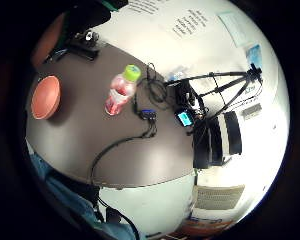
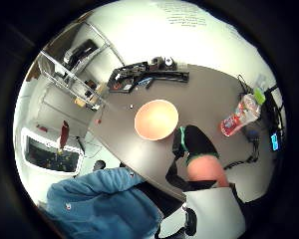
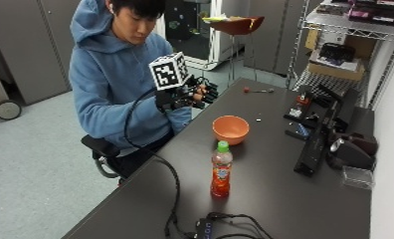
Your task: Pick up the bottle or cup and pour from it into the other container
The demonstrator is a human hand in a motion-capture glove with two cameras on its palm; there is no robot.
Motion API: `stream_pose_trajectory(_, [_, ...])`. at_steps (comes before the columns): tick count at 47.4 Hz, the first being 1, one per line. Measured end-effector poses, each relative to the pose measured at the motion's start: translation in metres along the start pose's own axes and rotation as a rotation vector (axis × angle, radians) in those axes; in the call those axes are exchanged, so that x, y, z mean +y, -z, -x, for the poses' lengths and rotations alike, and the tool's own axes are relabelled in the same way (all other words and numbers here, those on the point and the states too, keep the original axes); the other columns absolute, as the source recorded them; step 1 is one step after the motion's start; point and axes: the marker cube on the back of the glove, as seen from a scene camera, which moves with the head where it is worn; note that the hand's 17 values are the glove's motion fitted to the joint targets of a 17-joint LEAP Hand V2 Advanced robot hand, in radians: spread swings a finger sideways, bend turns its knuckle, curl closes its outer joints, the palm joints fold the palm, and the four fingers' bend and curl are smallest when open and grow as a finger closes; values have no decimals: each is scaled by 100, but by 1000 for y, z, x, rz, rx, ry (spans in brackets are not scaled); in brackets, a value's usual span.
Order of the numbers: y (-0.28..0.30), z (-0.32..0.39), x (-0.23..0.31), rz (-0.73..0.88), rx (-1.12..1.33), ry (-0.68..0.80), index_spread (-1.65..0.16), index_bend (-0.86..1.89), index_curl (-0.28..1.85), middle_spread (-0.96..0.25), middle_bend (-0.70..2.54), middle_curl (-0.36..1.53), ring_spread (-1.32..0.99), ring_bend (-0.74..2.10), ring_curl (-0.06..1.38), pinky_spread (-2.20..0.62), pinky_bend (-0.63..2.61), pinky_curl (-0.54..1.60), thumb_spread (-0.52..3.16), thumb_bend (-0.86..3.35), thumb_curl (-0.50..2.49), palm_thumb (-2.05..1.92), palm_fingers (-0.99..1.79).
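Outside view first: the person in the blue hoodie sits at the dark table (image 3: 270, 189) with the black-gloved right hand (image 3: 187, 95) raised in the upper middle of the frame, above the table's near edge and well apart from everything on it. The fingers look loosely curled with nothing in them, like it's just staged before a reach. The clear plastic bottle with red drink and a lime-green cap (image 3: 221, 169) stands upright in the middle of the frame, cap on. The empty orange bowl (image 3: 231, 128) sits just above it in the picture, near but not touching. My guess is they're set close together so the pour is a short move. A black cable (image 3: 174, 199) snakes across the lower part of the table.

Little-finger-side palm view: the bottle (image 1: 121, 90) is up in the centre, the bowl (image 1: 45, 97) at the left, both small, so the palm is nowhere near either.

Thumb-side palm view: the bowl (image 2: 156, 119) is dead centre, showing an empty inside, and the bottle (image 2: 243, 113) is off at the right. A bare fingertip pokes in at the lower middle.

Nothing grabbed yet; I'd say the cap needs to come off before any pouring.
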Motion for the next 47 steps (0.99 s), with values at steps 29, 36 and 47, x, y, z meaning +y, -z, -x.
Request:
stream_pose_trajectory(29, [-32,-109,32,-178,-245,-82,-26,11,15,13,21,32,13,51,31,27,53,35,96,-3,43,65,18])
stream_pose_trajectory(36, [-49,-122,27,-154,-328,-65,-24,11,15,12,24,33,13,54,31,27,51,35,95,-2,44,67,24])
stream_pose_trajectory(47, [-80,-148,11,-129,-483,-92,-23,10,16,12,25,34,11,54,32,26,51,35,94,-3,44,69,26])
